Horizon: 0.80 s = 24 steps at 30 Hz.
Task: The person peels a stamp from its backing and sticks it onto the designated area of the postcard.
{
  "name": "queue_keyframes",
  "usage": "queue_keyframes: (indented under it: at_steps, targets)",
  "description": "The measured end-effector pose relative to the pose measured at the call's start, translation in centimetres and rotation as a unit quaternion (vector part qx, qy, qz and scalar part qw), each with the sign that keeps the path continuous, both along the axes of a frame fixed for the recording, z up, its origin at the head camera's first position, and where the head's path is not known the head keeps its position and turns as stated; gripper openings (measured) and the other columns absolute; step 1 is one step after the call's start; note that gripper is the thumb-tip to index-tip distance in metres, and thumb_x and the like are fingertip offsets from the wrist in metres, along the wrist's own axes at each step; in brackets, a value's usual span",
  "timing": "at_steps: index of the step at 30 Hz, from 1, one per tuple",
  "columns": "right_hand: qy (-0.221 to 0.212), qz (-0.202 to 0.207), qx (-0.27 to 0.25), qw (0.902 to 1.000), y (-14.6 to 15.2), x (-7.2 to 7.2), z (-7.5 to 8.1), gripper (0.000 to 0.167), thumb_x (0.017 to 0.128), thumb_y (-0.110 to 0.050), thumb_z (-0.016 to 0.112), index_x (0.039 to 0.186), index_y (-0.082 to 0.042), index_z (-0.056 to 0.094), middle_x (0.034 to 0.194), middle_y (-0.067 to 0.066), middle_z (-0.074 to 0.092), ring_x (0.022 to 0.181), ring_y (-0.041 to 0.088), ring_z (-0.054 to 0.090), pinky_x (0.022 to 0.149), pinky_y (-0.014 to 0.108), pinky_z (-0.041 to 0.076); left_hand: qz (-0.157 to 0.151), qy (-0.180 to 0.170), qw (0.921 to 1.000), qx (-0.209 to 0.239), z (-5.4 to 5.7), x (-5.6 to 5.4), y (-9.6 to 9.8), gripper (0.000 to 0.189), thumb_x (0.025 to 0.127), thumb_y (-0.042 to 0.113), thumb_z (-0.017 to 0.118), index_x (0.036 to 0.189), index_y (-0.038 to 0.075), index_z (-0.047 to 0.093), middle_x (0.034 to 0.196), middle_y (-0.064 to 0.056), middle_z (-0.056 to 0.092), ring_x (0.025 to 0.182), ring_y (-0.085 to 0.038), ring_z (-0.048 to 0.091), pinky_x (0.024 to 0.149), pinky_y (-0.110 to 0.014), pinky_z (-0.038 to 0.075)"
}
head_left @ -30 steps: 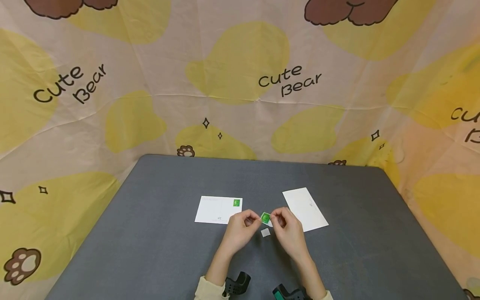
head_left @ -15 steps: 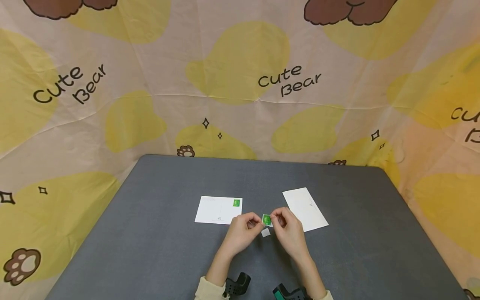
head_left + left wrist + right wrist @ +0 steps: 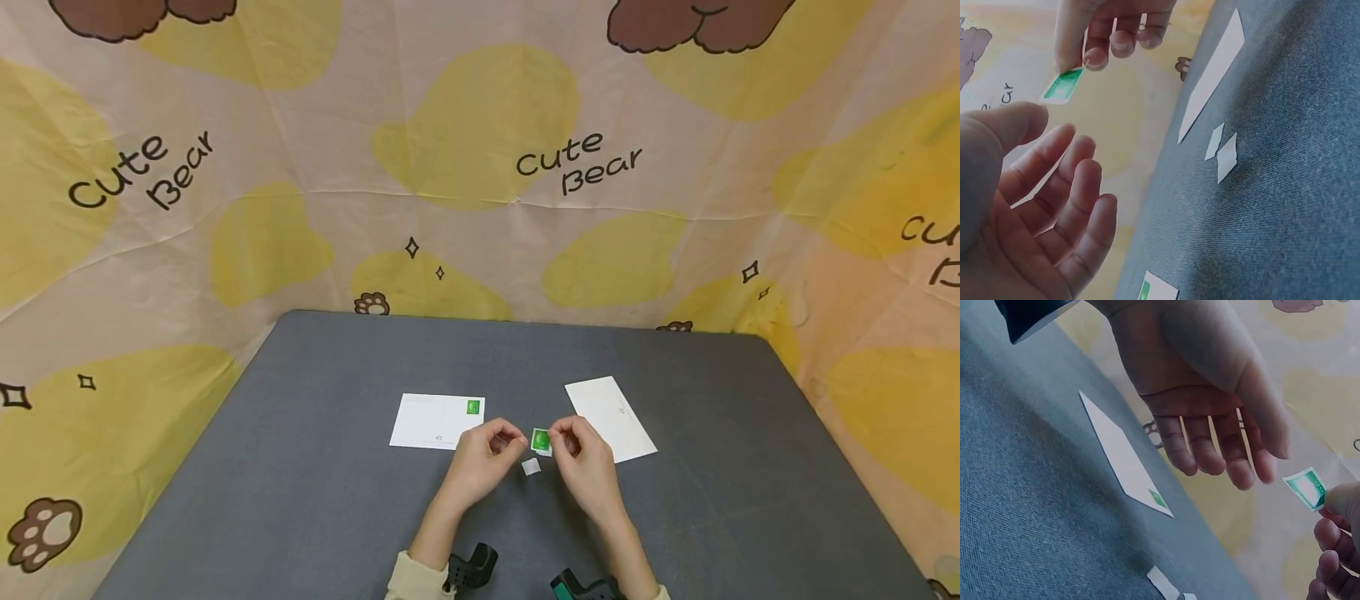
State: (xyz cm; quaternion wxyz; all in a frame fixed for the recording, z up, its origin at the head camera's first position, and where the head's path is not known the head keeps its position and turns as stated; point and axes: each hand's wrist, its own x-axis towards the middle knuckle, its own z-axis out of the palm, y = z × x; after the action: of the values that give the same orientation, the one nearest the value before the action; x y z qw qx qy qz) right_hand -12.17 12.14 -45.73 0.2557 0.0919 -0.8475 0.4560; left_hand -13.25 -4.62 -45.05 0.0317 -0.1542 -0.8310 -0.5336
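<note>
A small green stamp (image 3: 541, 440) with a white border is held up above the table. My right hand (image 3: 587, 467) pinches its edge between thumb and forefinger, plainly so in the right wrist view, where the stamp (image 3: 1306, 488) faces the camera. My left hand (image 3: 483, 467) hovers just left of it. Seen from the left wrist, that hand (image 3: 1047, 206) has loosely bent fingers, thumb apart from them, with nothing held. Below the hands lie two small white paper pieces (image 3: 1227, 158), one partly behind the stamp in the head view.
On the grey table (image 3: 315, 500) a white postcard (image 3: 431, 419) bearing a green stamp (image 3: 473, 407) lies left of centre, partly covered by my left hand. Another white postcard (image 3: 611, 417) lies slanted at the right, partly behind my right hand. A patterned cloth (image 3: 480, 125) hangs behind.
My left fingers have come away from the stamp. The right hand has shifted slightly right, carrying it, and the stamp has turned from tilted to nearly upright.
</note>
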Motion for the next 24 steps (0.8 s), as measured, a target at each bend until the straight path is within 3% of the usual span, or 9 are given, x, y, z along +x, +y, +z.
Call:
queue_keyframes:
  at_steps: [10,20,24]
  targets:
    - [-0.013,-0.035,-0.015,0.9992,1.6,0.1,0.0,0.007,0.079,0.001,0.065,0.078,-0.005,0.062,0.064,-0.006,0.044,0.057,0.003,0.038,0.050,0.016,0.032,0.014,0.040,0.9990,-0.016,-0.7,-0.6,0.5,0.004,0.083,0.016,0.066,0.079,0.013,0.066,0.074,0.004,0.060,0.064,-0.004,0.055,0.059,-0.020,0.046]
    - [-0.017,-0.072,-0.023,0.9970,3.4,0.1,0.0,0.010,0.079,0.003,0.065,0.078,-0.006,0.061,0.061,-0.004,0.043,0.055,0.003,0.037,0.049,0.016,0.030,0.012,0.067,0.9914,-0.112,-1.0,-1.2,1.4,0.009,0.083,0.024,0.066,0.087,0.016,0.068,0.086,0.002,0.065,0.074,-0.014,0.061,0.065,-0.024,0.046]
    - [-0.028,-0.089,-0.020,0.9954,4.3,0.1,-0.2,0.009,0.080,0.002,0.064,0.078,-0.006,0.060,0.061,-0.003,0.044,0.056,0.003,0.037,0.050,0.016,0.030,0.003,0.067,0.9854,-0.157,-0.9,-1.4,2.2,0.016,0.083,0.030,0.064,0.093,0.018,0.069,0.095,0.004,0.066,0.080,-0.011,0.059,0.068,-0.025,0.046]
